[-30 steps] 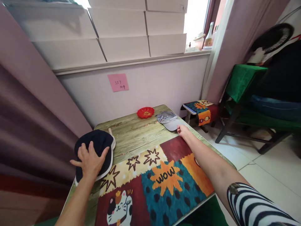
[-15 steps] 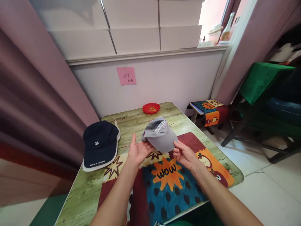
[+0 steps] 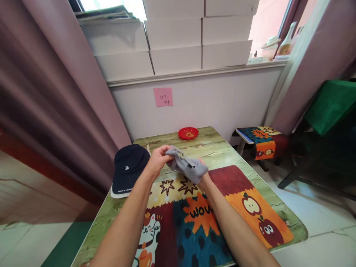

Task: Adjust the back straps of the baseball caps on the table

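Note:
A grey cap [image 3: 189,167] is held above the table, somewhat blurred and bunched, its logo no longer facing me. My left hand [image 3: 160,157] pinches its left end between thumb and fingers. At the cap's right end is my right hand [image 3: 204,177], its fingers mostly hidden behind the cloth and gripping it. A navy cap [image 3: 129,165] with a white-edged brim and small white letters rests at the table's left side, partly covered by my left forearm.
A patterned mat [image 3: 194,222] covers much of the wood-look table [image 3: 225,148]. On the far side sits a red scalloped dish [image 3: 188,133]. A pink note [image 3: 163,97] is stuck to the wall. To the right stands a stool [image 3: 260,139] with a patterned cover.
The grey cap has been turned, so its brim and logo no longer show. My left hand went from open-palmed beneath it to pinching its edge. The camera view has shifted.

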### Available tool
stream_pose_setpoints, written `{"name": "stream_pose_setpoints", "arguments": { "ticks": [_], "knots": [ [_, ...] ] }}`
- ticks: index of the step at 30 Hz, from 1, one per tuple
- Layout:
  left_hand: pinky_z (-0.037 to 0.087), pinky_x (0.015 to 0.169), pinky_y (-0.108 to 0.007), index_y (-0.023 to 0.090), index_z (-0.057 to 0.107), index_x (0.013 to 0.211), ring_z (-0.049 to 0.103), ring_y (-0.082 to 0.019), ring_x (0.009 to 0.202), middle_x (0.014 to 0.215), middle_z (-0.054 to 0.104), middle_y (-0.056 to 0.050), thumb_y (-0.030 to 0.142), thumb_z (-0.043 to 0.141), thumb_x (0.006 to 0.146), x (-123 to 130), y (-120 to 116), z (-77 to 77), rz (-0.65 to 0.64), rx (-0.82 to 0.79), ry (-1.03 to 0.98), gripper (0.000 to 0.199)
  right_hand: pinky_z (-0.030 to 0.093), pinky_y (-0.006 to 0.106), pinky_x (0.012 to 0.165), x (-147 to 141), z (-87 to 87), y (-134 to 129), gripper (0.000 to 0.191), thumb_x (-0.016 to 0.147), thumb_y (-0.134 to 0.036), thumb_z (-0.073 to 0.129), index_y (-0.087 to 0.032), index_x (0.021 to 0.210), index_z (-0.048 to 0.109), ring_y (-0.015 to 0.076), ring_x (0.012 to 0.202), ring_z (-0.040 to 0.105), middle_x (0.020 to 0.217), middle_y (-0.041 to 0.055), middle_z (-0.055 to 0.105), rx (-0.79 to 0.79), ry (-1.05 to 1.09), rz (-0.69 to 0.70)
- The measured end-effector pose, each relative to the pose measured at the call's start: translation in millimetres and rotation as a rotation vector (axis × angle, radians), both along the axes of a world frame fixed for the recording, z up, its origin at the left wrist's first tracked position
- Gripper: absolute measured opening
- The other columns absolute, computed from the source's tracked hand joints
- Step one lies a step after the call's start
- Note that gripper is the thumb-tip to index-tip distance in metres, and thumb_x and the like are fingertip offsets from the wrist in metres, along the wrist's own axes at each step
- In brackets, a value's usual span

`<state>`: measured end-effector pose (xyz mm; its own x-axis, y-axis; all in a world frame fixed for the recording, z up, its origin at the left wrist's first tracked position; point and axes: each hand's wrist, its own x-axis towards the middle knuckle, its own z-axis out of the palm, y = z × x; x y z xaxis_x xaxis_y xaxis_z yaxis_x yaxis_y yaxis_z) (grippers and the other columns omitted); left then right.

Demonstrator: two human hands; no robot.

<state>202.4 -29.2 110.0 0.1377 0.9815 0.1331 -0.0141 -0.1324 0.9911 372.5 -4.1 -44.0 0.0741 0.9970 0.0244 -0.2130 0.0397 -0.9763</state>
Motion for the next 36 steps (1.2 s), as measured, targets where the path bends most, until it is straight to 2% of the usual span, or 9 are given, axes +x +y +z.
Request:
{"name": "stream_pose_setpoints", "arguments": {
  "ticks": [4,7,11,15,19,24,27,30,36],
  "knots": [
    [0.043,0.053,-0.022,0.015,0.064,0.069,0.055,-0.011,0.052,0.06,0.064,0.002,0.016,0.071,0.052,-5,-13,-54.0,0.104,-0.13,0.059,0.018,0.051,0.032,0.095,30,-12.8,6,0.039,0.08,-0.04,0.055,-0.019,0.113,0.053,0.0225,0.122,0.057,0.124,0.0141,0.062,-0.072,0.062,-0.244],
    [0.043,0.056,-0.022,0.015,0.064,0.071,0.055,-0.012,0.056,0.064,0.063,0.002,0.018,0.068,0.055,-1,-19,-67.2,0.144,-0.111,0.088,0.017,0.049,0.03,0.096,40,2.1,0,0.037,0.083,-0.04,0.058,-0.019,0.114,0.058,0.0191,0.114,0.061,0.122,0.0119,0.065,0.016,0.095,-0.25],
    [0.041,0.058,-0.023,0.017,0.065,0.074,0.053,-0.014,0.06,0.066,0.061,0.002,0.016,0.058,0.06,10,-20,-65.7,0.226,0.035,0.298,0.016,0.053,0.031,0.081,37,33.8,-15,0.033,0.085,-0.049,0.064,-0.019,0.096,0.069,0.0181,0.082,0.067,0.091,0.0063,0.073,0.193,-0.025,0.178],
    [0.04,0.062,-0.025,0.019,0.064,0.077,0.053,-0.016,0.064,0.067,0.061,0.001,0.012,0.052,0.062,17,-24,-66.4,0.315,0.159,0.562,0.02,0.049,0.026,0.067,35,41.9,-28,0.03,0.074,-0.045,0.077,-0.018,0.086,0.07,0.0146,0.069,0.063,0.078,0.0006,0.07,0.132,-0.18,0.484],
    [0.041,0.064,-0.026,0.02,0.066,0.085,0.054,-0.016,0.066,0.071,0.062,0.001,0.011,0.05,0.063,17,-34,-63.5,0.178,0.133,0.613,0.029,0.049,0.025,0.066,38,33.3,-33,0.031,0.076,-0.048,0.074,-0.019,0.08,0.063,0.0144,0.069,0.063,0.075,-0.0004,0.068,0.071,-0.061,0.491],
    [0.045,0.071,-0.026,0.018,0.069,0.098,0.06,-0.019,0.08,0.088,0.069,-0.002,0.027,0.06,0.073,17,-42,-58.6,-0.053,-0.013,0.326,0.028,0.046,0.022,0.057,35,25.7,-33,0.032,0.087,-0.053,0.06,-0.022,0.086,0.052,0.0115,0.057,0.06,0.069,-0.0038,0.064,0.091,0.023,0.458],
    [0.041,0.059,-0.024,0.016,0.069,0.086,0.056,-0.015,0.065,0.074,0.066,-0.001,0.043,0.069,0.073,21,-44,-66.8,0.063,-0.127,0.194,0.029,0.04,0.02,0.052,33,24.3,-29,0.029,0.09,-0.051,0.056,-0.022,0.086,0.051,0.0083,0.049,0.05,0.064,-0.0071,0.056,0.165,-0.068,0.409],
    [0.039,0.055,-0.022,0.015,0.067,0.075,0.053,-0.012,0.057,0.064,0.063,0.001,0.042,0.08,0.062,24,-43,-73.6,0.166,-0.166,0.115,0.032,0.04,0.021,0.055,29,31.4,-17,0.027,0.09,-0.049,0.055,-0.022,0.085,0.054,0.0091,0.052,0.05,0.063,-0.0063,0.056,0.232,-0.184,0.389],
    [0.043,0.063,-0.022,0.016,0.068,0.08,0.058,-0.012,0.065,0.072,0.067,0.0,0.037,0.077,0.069,19,-27,-50.9,0.326,0.081,0.115,0.025,0.046,0.025,0.065,17,72.1,10,0.023,0.09,-0.044,0.056,-0.022,0.086,0.058,0.0138,0.067,0.061,0.07,-0.0024,0.061,0.413,-0.238,0.31]
  ]
}}
